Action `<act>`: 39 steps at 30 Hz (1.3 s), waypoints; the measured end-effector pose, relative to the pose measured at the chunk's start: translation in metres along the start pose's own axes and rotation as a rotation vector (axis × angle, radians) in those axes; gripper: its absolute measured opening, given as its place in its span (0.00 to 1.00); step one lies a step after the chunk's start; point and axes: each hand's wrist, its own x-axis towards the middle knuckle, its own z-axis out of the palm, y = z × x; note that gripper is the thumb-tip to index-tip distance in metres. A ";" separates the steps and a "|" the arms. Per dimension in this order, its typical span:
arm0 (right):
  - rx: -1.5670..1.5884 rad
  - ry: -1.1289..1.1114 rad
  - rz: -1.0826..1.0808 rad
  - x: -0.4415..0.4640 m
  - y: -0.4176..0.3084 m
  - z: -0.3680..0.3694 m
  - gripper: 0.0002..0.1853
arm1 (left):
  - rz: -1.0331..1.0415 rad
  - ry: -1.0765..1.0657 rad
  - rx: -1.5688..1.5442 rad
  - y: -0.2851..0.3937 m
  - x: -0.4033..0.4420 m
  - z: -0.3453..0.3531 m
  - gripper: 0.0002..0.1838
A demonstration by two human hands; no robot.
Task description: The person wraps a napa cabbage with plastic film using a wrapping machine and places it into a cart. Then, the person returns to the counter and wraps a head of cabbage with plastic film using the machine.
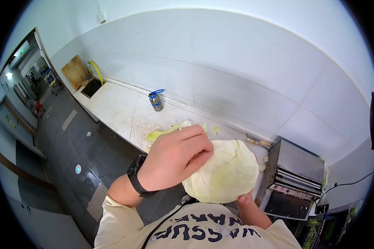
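A large pale green cabbage (226,172) is held up in front of my chest. My left hand (180,155), with a ring and a black wristwatch (135,176), has its fingers curled and pinched at the cabbage's upper left edge. Under and behind the cabbage's right side, my right hand (246,198) supports it; most of its fingers are hidden. Loose cabbage leaves (156,135) lie on the white counter (125,108) beyond my left hand.
A metal bottle (156,102) with a blue loop stands on the counter. To the right is a metal appliance (295,178), with wooden-handled tools (258,142) near it. A sink (91,87), yellow hose (96,71) and wooden board (76,72) are at the far left.
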 end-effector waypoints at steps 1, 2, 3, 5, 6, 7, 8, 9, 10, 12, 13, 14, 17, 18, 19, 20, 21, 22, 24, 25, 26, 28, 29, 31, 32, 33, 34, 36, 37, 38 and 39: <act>-0.016 0.006 -0.001 -0.001 0.001 -0.003 0.71 | 0.001 0.013 0.002 -0.004 0.001 0.001 0.06; -0.031 0.010 -0.008 -0.002 0.002 -0.007 0.71 | -0.037 0.157 0.123 -0.010 0.000 -0.001 0.06; -0.046 0.015 -0.015 -0.003 0.004 -0.010 0.70 | -0.073 0.298 0.245 -0.020 -0.001 -0.006 0.06; -0.071 0.039 -0.031 -0.006 0.006 -0.016 0.70 | -0.243 0.522 0.684 -0.066 -0.006 -0.022 0.05; -0.082 0.056 -0.036 -0.008 0.007 -0.019 0.70 | -0.440 0.437 0.662 -0.071 -0.005 -0.030 0.06; -0.091 0.083 -0.034 -0.010 0.009 -0.021 0.69 | -0.637 0.346 0.637 -0.074 -0.004 -0.036 0.08; -0.093 0.106 -0.032 -0.010 0.009 -0.020 0.69 | -0.830 0.254 0.612 -0.075 -0.002 -0.037 0.09; -0.094 0.129 -0.029 -0.010 0.008 -0.020 0.69 | -0.570 0.366 0.728 -0.073 0.000 -0.030 0.12; -0.088 0.148 -0.027 -0.008 0.008 -0.017 0.69 | -0.302 0.477 0.827 -0.069 0.003 -0.018 0.14; -0.094 0.187 -0.003 -0.008 0.006 -0.015 0.68 | -0.107 0.529 0.791 -0.070 -0.007 -0.005 0.25; -0.105 0.206 0.014 -0.008 0.005 -0.015 0.68 | -0.277 0.477 0.657 -0.069 -0.009 -0.004 0.27; -0.115 0.223 0.030 -0.008 0.003 -0.015 0.68 | -0.444 0.423 0.522 -0.068 -0.010 -0.003 0.29; -0.114 0.241 0.040 -0.005 -0.001 -0.012 0.66 | 0.040 0.369 0.638 -0.045 -0.003 0.011 0.30; -0.121 0.255 0.040 -0.004 -0.001 -0.011 0.66 | 0.192 0.179 0.492 -0.041 -0.009 0.020 0.29; -0.126 0.269 0.042 -0.003 -0.001 -0.010 0.65 | 0.337 -0.012 0.341 -0.036 -0.016 0.029 0.28; -0.131 0.283 0.047 -0.003 -0.001 -0.010 0.64 | 0.423 -0.098 0.339 -0.019 -0.017 0.035 0.27; -0.126 0.289 0.054 -0.003 -0.002 -0.009 0.64 | 0.507 -0.183 0.338 -0.003 -0.018 0.038 0.27; -0.121 0.293 0.061 -0.003 -0.002 -0.009 0.63 | 0.586 -0.145 0.477 -0.011 -0.020 0.047 0.28; -0.109 0.299 0.078 -0.003 -0.004 -0.009 0.63 | 0.216 -0.063 0.696 -0.021 -0.018 0.045 0.29; -0.102 0.303 0.085 -0.002 -0.005 -0.009 0.62 | 0.030 -0.020 0.799 -0.027 -0.015 0.041 0.30; -0.093 0.311 0.090 -0.003 -0.006 -0.008 0.62 | 0.016 0.102 0.865 -0.041 -0.016 0.035 0.32; -0.085 0.319 0.101 -0.003 -0.005 -0.011 0.62 | 0.210 0.028 0.573 -0.036 -0.016 0.036 0.32; -0.081 0.323 0.106 -0.003 -0.004 -0.011 0.62 | 0.303 -0.009 0.425 -0.031 -0.017 0.038 0.32; -0.090 0.327 0.108 -0.002 -0.003 -0.011 0.62 | 0.314 -0.124 0.480 -0.024 -0.020 0.052 0.32; -0.095 0.325 0.110 -0.001 -0.002 -0.011 0.62 | 0.228 -0.116 0.554 -0.027 -0.020 0.057 0.32; -0.089 0.326 0.117 -0.001 -0.003 -0.011 0.62 | 0.142 -0.109 0.627 -0.032 -0.019 0.061 0.32; -0.082 0.328 0.122 0.000 -0.004 -0.010 0.61 | 0.005 0.030 0.820 -0.043 -0.021 0.057 0.33; -0.077 0.331 0.118 0.001 -0.003 -0.010 0.61 | 0.007 0.073 0.653 -0.046 -0.023 0.049 0.36; -0.079 0.330 0.111 0.002 -0.002 -0.010 0.61 | 0.007 0.095 0.569 -0.046 -0.022 0.046 0.37; -0.081 0.328 0.106 0.003 -0.001 -0.010 0.61 | 0.198 0.007 0.477 -0.043 -0.022 0.051 0.38; -0.084 0.325 0.106 0.004 0.000 -0.010 0.61 | 0.187 -0.047 0.519 -0.039 -0.021 0.054 0.39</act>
